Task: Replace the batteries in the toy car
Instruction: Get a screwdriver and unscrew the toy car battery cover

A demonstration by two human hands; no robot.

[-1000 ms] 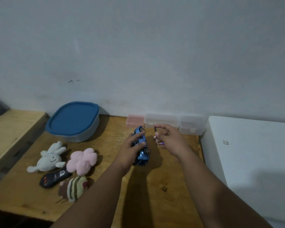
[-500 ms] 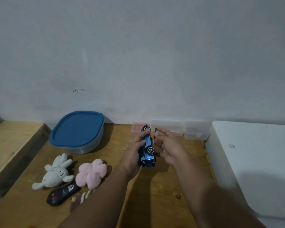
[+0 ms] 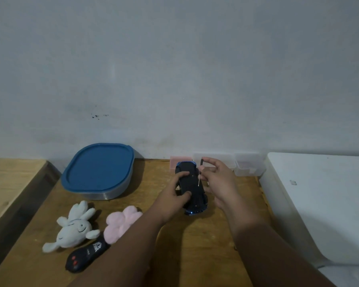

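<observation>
Left hand [image 3: 174,196] gripped the blue toy car [image 3: 192,184], underside up, over the wooden table [image 3: 195,249]. Right hand [image 3: 219,181] pinched a small screwdriver [image 3: 199,177], tip at the chassis. Risk: tip skidding off; car only hand-steadied.

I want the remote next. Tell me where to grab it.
Pinch the remote across its narrow sides near the red-button end, coming from above. It lies flat on the table, and its far end sits between the white plush and pink plush, so the near end looks freer.
</observation>
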